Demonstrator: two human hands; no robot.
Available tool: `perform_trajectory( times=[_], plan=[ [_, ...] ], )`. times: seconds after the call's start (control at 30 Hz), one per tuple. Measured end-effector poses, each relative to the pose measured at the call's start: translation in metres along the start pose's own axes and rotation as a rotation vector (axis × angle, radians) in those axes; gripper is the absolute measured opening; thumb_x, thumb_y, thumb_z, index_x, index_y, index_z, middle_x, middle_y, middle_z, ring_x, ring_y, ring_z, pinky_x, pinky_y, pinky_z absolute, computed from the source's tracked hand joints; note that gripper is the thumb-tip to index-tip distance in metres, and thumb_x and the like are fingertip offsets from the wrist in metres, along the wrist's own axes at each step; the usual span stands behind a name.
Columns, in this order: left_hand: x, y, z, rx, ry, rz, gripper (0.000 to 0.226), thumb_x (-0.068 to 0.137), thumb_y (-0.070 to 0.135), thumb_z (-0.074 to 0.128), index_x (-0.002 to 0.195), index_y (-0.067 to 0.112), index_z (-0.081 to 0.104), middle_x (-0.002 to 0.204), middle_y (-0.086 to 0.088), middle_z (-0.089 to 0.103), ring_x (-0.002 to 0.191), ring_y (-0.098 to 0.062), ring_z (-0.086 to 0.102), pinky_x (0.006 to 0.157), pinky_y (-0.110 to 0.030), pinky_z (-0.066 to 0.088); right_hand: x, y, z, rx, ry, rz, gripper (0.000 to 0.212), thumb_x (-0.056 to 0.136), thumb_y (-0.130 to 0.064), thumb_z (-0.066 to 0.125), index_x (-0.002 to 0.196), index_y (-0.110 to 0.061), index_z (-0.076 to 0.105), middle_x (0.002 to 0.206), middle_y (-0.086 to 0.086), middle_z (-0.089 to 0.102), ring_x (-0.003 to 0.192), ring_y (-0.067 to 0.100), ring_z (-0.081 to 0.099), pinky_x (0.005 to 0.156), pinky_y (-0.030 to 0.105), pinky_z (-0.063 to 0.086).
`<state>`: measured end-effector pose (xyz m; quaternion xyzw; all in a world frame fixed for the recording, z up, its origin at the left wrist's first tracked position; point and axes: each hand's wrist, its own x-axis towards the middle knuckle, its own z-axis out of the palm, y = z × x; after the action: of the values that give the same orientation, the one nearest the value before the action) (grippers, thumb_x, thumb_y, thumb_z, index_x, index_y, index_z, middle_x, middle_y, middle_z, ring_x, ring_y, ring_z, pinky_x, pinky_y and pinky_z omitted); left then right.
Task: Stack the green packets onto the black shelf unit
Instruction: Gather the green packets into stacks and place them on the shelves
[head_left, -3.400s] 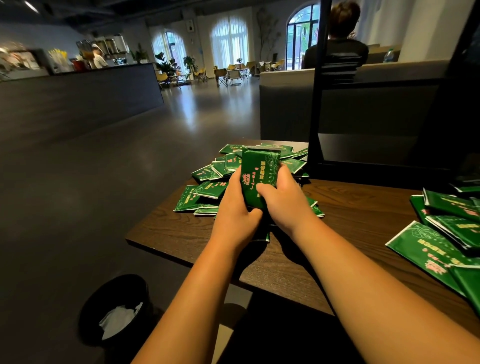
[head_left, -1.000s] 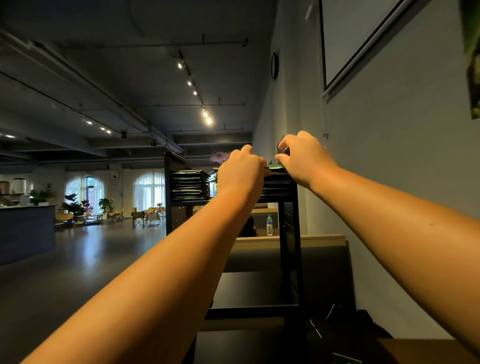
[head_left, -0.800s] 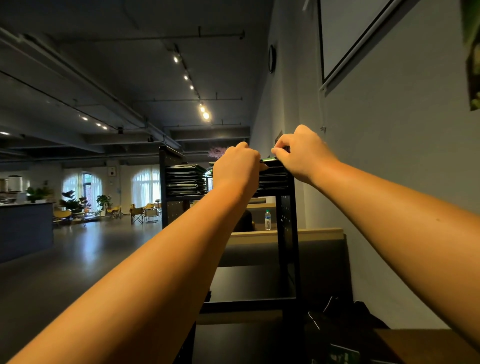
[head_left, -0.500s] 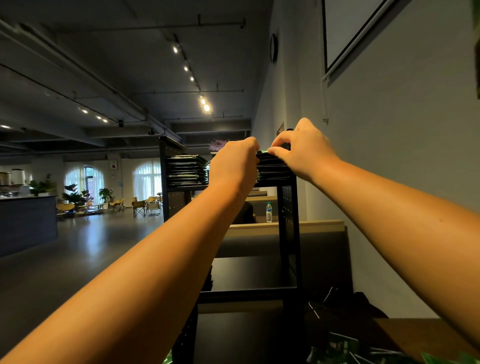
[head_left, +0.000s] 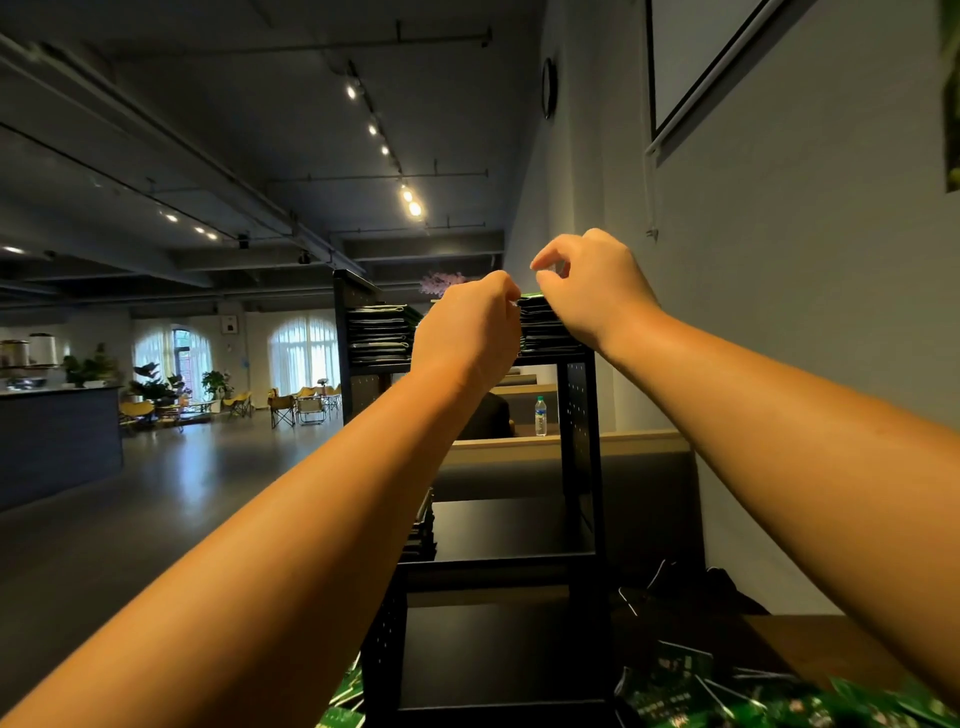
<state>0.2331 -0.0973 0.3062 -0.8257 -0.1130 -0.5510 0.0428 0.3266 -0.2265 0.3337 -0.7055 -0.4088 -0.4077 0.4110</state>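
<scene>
Two bare arms reach up to the top of the black shelf unit (head_left: 577, 447) in the middle of the frame; the left hand (head_left: 467, 330) is curled like a fist with its back to us, and its knuckles touch the left side of the right stack of packets (head_left: 544, 328); its fingers are hidden, so I cannot tell if it holds anything. The right hand (head_left: 589, 288) sits just above and to the right of that stack; its fingers are curled, and its thumb and first finger bend toward each other with nothing between them that I can see. The stack sits on the top shelf; it looks dark from the side, with a thin bit of green on top. The left stack of packets (head_left: 378, 332) sits on the same shelf, a little apart, at the left end.

At the bottom right of the frame, loose green packets (head_left: 758, 701) lie in a heap on the brown table (head_left: 810, 639), near the foot of the shelf unit; a few more peek out at the bottom middle. Through the shelf frame a water bottle (head_left: 541, 415) stands upright on a ledge behind; a round clock (head_left: 548, 88) hangs high on the grey wall; a dark counter (head_left: 57, 441) is at the far left.
</scene>
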Motion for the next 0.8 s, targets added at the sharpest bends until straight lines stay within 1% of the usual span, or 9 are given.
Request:
perform_trajectory(
  times=[0.1,0.17,0.2,0.3,0.43,0.6,0.67,0.77,0.8],
  plan=[
    [-0.007,-0.003,-0.014,0.003,-0.039,-0.004,0.028,0.112,0.022,0.051,0.135,0.02,0.066,0.118,-0.009,0.073,0.098,-0.026,0.066,0.075,-0.037,0.054,-0.008,-0.019,-0.002,0.032,-0.032,-0.004,0.021,0.104,-0.023,0.058,0.113,-0.028,0.076,0.119,0.002,0.063,0.106,0.023,0.063,0.094,0.043,0.059],
    [-0.013,-0.007,-0.025,-0.001,-0.073,-0.017,0.028,0.11,0.021,0.053,0.136,0.02,0.066,0.118,-0.01,0.072,0.096,-0.024,0.064,0.073,-0.035,0.048,-0.014,-0.03,-0.004,0.063,-0.062,-0.003,0.021,0.103,-0.023,0.058,0.113,-0.027,0.075,0.119,0.003,0.066,0.107,0.023,0.063,0.095,0.044,0.06],
    [-0.017,-0.01,-0.03,-0.009,-0.087,-0.025,0.029,0.109,0.021,0.055,0.136,0.019,0.066,0.119,-0.01,0.072,0.097,-0.025,0.065,0.074,-0.037,0.051,-0.018,-0.036,-0.004,0.082,-0.077,0.0,0.021,0.103,-0.023,0.058,0.114,-0.026,0.075,0.119,0.002,0.067,0.107,0.022,0.063,0.095,0.043,0.06],
    [-0.031,-0.022,-0.047,-0.028,-0.116,-0.038,0.027,0.106,0.018,0.061,0.132,0.019,0.07,0.118,-0.008,0.074,0.104,-0.027,0.069,0.085,-0.043,0.061,-0.032,-0.051,-0.004,0.143,-0.11,0.02,0.021,0.104,-0.023,0.058,0.118,-0.024,0.074,0.118,0.001,0.069,0.106,0.019,0.062,0.091,0.037,0.058],
    [-0.055,-0.041,-0.07,-0.068,-0.198,-0.074,0.017,0.102,0.02,0.067,0.118,0.02,0.075,0.11,-0.004,0.074,0.101,-0.025,0.068,0.088,-0.048,0.062,-0.058,-0.066,-0.001,0.248,-0.148,0.086,0.019,0.105,-0.021,0.058,0.117,-0.024,0.072,0.113,-0.001,0.068,0.105,0.018,0.062,0.085,0.031,0.054],
    [-0.098,-0.066,-0.09,-0.11,-0.307,-0.156,0.016,0.102,0.024,0.065,0.11,0.021,0.078,0.106,-0.001,0.075,0.098,-0.02,0.068,0.09,-0.047,0.062,-0.102,-0.082,0.016,0.358,-0.224,0.208,0.02,0.102,-0.019,0.059,0.113,-0.022,0.076,0.108,-0.001,0.071,0.098,0.017,0.064,0.068,0.024,0.045],
    [-0.116,-0.074,-0.096,-0.112,-0.346,-0.189,0.02,0.101,0.021,0.063,0.112,0.02,0.08,0.108,-0.002,0.075,0.098,-0.02,0.068,0.09,-0.046,0.063,-0.12,-0.09,0.028,0.394,-0.269,0.243,0.021,0.102,-0.019,0.058,0.114,-0.021,0.075,0.109,-0.002,0.07,0.098,0.016,0.064,0.07,0.025,0.045],
    [-0.141,-0.088,-0.103,-0.125,-0.382,-0.245,0.023,0.1,0.02,0.063,0.112,0.019,0.082,0.11,-0.001,0.076,0.099,-0.019,0.07,0.089,-0.045,0.064,-0.143,-0.103,0.046,0.407,-0.331,0.281,0.022,0.101,-0.02,0.058,0.115,-0.022,0.075,0.111,-0.005,0.069,0.1,0.016,0.063,0.08,0.03,0.048],
    [-0.149,-0.093,-0.105,-0.134,-0.386,-0.258,0.022,0.099,0.02,0.063,0.111,0.02,0.082,0.109,0.0,0.077,0.098,-0.017,0.07,0.089,-0.045,0.064,-0.149,-0.107,0.051,0.423,-0.343,0.288,0.021,0.101,-0.021,0.058,0.114,-0.022,0.074,0.11,-0.004,0.069,0.1,0.016,0.063,0.079,0.029,0.049]
  ],
)
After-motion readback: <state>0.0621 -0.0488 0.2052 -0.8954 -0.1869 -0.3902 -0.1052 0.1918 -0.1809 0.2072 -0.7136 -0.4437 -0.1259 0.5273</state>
